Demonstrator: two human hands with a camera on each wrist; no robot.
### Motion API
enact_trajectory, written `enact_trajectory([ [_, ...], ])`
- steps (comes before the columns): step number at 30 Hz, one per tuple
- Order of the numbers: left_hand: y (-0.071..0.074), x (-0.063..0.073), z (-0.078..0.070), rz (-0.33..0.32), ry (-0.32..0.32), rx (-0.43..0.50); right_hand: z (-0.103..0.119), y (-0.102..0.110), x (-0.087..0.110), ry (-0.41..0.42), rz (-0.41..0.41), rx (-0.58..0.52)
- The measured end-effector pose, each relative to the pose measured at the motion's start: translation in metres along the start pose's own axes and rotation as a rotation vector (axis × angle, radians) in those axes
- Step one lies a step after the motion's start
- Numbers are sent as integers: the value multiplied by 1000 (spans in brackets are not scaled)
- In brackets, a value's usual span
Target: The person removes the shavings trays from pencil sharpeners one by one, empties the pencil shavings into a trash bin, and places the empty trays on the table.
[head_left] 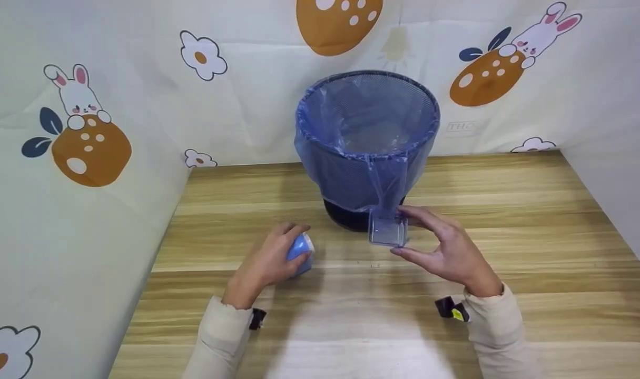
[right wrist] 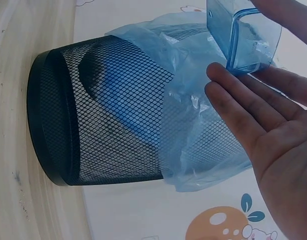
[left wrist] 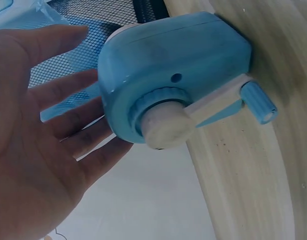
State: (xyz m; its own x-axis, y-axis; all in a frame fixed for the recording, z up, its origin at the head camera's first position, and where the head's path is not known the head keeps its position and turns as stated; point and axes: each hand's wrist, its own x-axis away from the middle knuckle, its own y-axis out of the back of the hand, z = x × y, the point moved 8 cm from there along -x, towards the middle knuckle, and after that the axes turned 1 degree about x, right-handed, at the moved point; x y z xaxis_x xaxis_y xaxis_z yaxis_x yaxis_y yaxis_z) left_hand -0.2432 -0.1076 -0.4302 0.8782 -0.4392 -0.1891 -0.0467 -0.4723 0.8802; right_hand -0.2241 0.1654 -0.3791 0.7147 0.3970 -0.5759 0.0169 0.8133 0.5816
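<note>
My left hand [head_left: 272, 259] holds a blue crank pencil sharpener [head_left: 299, 247], low over the wooden table. In the left wrist view the sharpener's white arm with a blue knob [left wrist: 258, 102] points away from the palm, and the fingers reach behind the body. My right hand [head_left: 449, 252] pinches a clear bluish shavings drawer [head_left: 387, 230] between thumb and fingers, just in front of the waste bin. From the right wrist view the drawer [right wrist: 248, 40] looks see-through, with no shavings visible in it.
A black mesh waste bin [right wrist: 113, 115] stands against the back wall, lined with a blue plastic bag [head_left: 346, 179] folded over its rim. Patterned cloth walls [head_left: 235, 116] enclose the wooden table [head_left: 219, 210] at the back and sides. Small black pieces [head_left: 444, 307] sit beside both wrists.
</note>
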Motion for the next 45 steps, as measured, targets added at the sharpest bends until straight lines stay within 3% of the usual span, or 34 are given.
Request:
enact_trajectory([
  [20, -8, 5, 14, 35, 77, 0, -10, -24, 3, -69, 148, -74],
  [37, -4, 7, 15, 37, 111, 8, -59, -60, 15, -238, 345, -58],
  [45, -2, 7, 15, 12, 89, 7, -74, -72, 23, -275, 414, -85],
])
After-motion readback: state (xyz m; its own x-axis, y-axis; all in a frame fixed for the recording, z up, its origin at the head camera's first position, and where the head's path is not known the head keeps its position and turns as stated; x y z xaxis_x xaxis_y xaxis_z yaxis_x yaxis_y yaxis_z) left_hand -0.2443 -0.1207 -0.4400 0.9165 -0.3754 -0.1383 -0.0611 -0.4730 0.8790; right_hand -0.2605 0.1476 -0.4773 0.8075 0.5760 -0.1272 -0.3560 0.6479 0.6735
